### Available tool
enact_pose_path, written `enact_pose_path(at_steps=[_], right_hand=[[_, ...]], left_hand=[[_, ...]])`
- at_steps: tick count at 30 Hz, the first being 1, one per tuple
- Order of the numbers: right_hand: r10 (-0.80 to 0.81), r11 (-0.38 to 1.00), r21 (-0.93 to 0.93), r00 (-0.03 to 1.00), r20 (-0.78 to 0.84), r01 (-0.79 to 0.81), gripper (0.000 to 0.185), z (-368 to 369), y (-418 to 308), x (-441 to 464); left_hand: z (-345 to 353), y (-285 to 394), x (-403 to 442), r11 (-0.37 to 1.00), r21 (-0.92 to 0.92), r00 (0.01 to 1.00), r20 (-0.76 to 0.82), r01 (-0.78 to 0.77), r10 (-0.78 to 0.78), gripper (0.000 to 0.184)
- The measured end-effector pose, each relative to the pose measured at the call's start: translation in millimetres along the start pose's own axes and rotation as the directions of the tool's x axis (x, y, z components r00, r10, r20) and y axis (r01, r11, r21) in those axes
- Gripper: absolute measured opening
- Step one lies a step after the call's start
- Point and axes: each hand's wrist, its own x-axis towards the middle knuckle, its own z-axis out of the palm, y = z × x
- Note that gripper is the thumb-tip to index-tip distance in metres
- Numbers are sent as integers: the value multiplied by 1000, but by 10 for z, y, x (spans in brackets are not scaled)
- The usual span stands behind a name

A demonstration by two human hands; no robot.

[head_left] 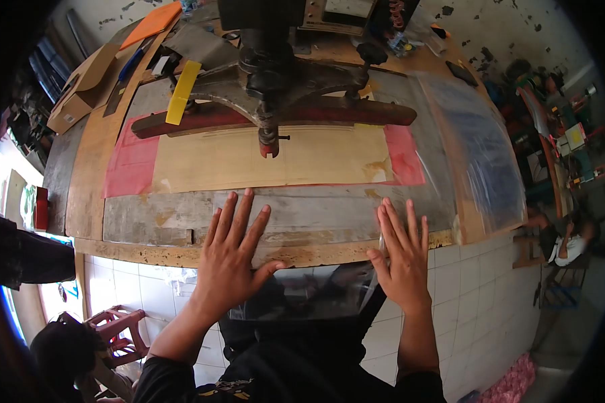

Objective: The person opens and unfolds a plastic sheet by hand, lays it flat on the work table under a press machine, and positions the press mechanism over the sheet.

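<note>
Glossy clear film (pixel 299 302) is draped over the chipped near edge of the table (pixel 161 253), seemingly pressed by the left hand (pixel 232 258) and right hand (pixel 405 258), both spread flat. Beyond exposed grey board (pixel 138 218), a pink-ended tan sheet (pixel 215 161) is overhung by the metal press (pixel 265 84).

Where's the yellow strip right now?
In the head view, the yellow strip is on the left, near that end of the long red bar.
</note>
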Motion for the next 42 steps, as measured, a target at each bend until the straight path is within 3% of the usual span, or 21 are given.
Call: enact_pose_path(at_steps=[2,4,5,7,8,9,11,17,20,35,42], right_hand=[[-13,999,-43,1000,-6,13,72,-10,103,22],[-88,956,272,993,-74,105,69,26,277,56],[-91,957,270,993,-73,107,69,12,275,91],[241,838,542,937,-252,-69,63,-41,238,163],[304,831,544,914,-268,-117,46,-130,170,226],[308,832,541,913,-269,-121,46,-147,207,246],[200,834,542,972,-125,-102,32,-164,322,261],[163,843,523,986,-34,-122,20,-150,424,366],[157,917,381,985,-77,-117,21,-178,447,409],[316,909,341,929,-191,-240,37,-109,437,343],[290,922,324,932,-216,-212,31,-96,490,289]], left_hand=[[-1,-4,6,1000,27,1000,5,1,-2,96],[-5,-7,4,1000,17,1000,4,-3,3,96],[-9,-11,3,1000,11,1000,6,-6,6,96],[-18,-4,3,1000,9,1000,5,-5,5,96],[-18,2,2,1000,7,1000,6,-8,8,96],[-14,6,3,1000,4,1000,7,-12,12,96],[-11,5,-3,1000,19,1000,2,-9,9,97],[-4,6,-6,1000,-5,1000,-1,5,-5,97],[2,-6,-13,1000,-14,1000,-14,0,0,97],[-18,-6,-22,999,-42,1000,-23,1,-2,97],[7,-34,-38,999,-41,998,-55,-16,13,95]])
